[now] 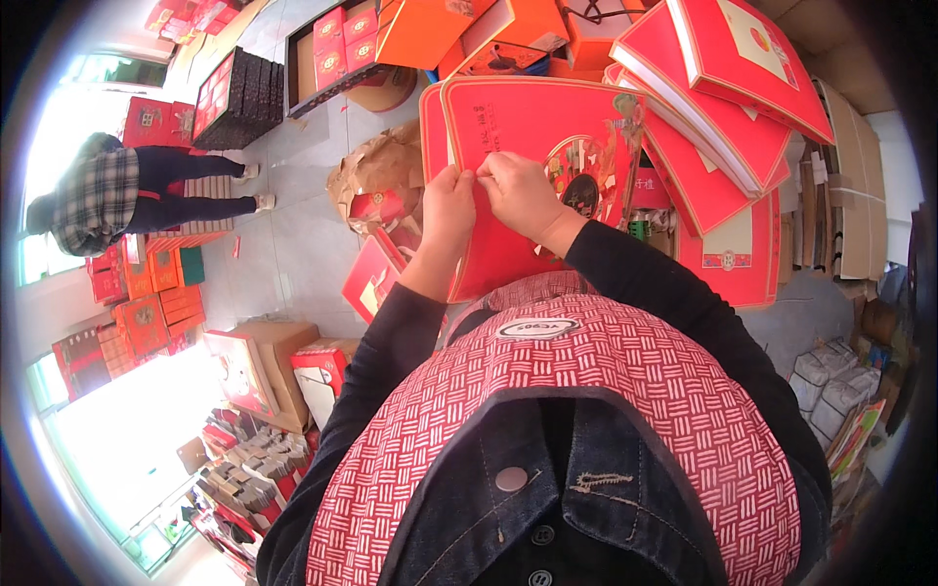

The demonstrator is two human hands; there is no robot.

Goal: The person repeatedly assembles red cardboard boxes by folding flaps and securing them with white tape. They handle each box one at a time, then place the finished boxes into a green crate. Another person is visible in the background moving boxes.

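Observation:
A large flat red gift-box panel [518, 117] with gold edging and a round floral design lies in front of me. My left hand [447, 213] is closed at the panel's left edge, thumb up. Close beside it, my right hand [528, 200] is pinched above the panel's printed face, its fingertips nearly meeting the left thumb. What the fingers hold between them, if anything, is too small to make out. A second red panel [431, 122] shows along the left side, under the top one.
Red box covers [718, 166] are piled at the right, orange boxes [420, 34] at the back. Crumpled brown paper [376, 166] and a black tray of red boxes [332, 59] are to the left. A person [127, 190] stands far left among stacked boxes. Flattened cartons [860, 176] lean far right.

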